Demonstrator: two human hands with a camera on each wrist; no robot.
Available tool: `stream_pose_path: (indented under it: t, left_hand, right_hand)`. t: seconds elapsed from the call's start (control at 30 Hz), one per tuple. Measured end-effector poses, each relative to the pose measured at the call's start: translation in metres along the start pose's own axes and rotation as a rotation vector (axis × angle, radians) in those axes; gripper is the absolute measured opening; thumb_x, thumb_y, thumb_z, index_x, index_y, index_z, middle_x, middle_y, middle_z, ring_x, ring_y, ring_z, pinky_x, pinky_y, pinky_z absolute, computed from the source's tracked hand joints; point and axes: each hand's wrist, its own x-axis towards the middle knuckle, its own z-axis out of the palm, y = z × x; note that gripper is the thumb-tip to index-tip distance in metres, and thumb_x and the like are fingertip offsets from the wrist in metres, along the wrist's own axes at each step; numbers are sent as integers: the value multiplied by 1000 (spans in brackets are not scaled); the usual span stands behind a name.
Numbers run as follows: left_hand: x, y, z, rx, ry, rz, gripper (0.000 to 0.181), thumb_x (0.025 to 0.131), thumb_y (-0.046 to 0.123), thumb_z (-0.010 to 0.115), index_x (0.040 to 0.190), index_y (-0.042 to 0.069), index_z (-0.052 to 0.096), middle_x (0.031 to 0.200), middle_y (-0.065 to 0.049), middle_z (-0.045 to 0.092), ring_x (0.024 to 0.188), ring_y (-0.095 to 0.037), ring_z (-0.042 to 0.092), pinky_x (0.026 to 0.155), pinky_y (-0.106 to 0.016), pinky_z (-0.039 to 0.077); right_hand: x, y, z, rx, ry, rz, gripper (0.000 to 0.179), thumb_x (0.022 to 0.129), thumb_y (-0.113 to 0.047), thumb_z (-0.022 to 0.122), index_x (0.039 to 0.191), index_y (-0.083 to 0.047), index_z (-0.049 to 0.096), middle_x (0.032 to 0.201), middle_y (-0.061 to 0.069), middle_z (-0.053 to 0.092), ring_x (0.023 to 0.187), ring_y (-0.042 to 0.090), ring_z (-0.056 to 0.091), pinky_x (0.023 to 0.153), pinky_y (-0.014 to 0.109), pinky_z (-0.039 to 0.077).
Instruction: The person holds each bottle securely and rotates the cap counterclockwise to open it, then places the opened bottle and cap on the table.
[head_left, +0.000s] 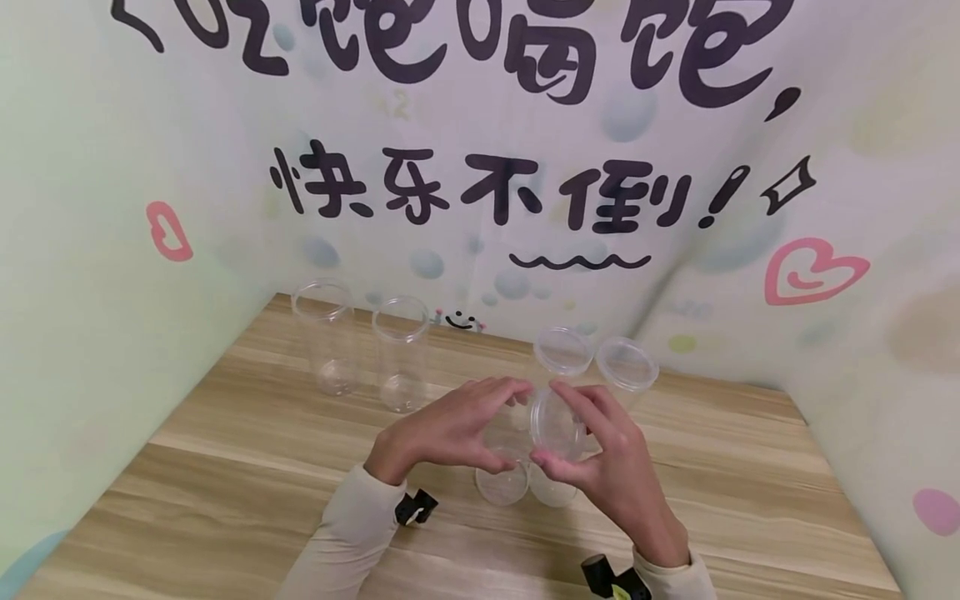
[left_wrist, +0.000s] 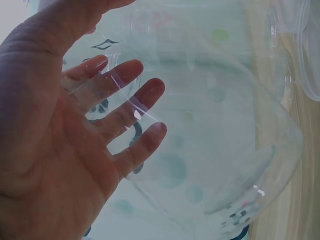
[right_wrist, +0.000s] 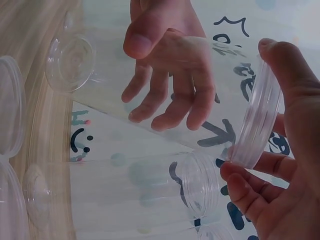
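Note:
A clear plastic jar [left_wrist: 215, 100] stands within my left hand [head_left: 461, 425], which grips round its see-through wall with fingers spread on the far side. In the head view its outline is faint. My right hand [head_left: 611, 450] holds a clear lid [head_left: 557, 425] by its edge, thumb and fingertips on opposite sides. The lid is tipped nearly on edge, close beside the left hand. In the right wrist view, its ridged rim [right_wrist: 257, 117] faces the left hand's open palm side.
Two open clear jars [head_left: 326, 342] [head_left: 402, 354] stand at the back left of the wooden table [head_left: 247, 492]. Two jars with whitish tops [head_left: 562, 350] [head_left: 628, 363] stand at the back right. Near the hands lie two clear round lids [head_left: 501, 479] [head_left: 553, 490]. A printed wall hanging [head_left: 465, 117] closes off the back.

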Motion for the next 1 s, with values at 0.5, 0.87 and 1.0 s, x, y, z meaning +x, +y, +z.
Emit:
stream_pose_path:
  t: [0.5,0.87,1.0]
  left_hand:
    - [-4,-1,-4,-93,-37,33,87,71,26,87,144,10,41,126,-1,57,117,-19,56,102,-33,44]
    - [-7,2,-10,-163,-115,61,89,70,23,87,145,10,42,130,0,57,118,-19,57,103,-30,45]
    - [-9,2,-11,-194,-142,46,89,71,22,87,146,11,41,128,1,58,118,-19,58,104,-31,45]
  right_hand:
    - [1,1,-5,77,-58,-109,59,81,-48,79,125,-11,68,110,5,62,92,18,62,79,17,50]
    - [3,-2,-7,90,-61,-280,53,80,-46,80,119,-11,71,112,8,63,90,17,58,78,20,49]
    - [4,-2,-7,90,-71,-323,50,82,-46,77,118,-12,71,114,8,62,92,17,57,78,20,48]
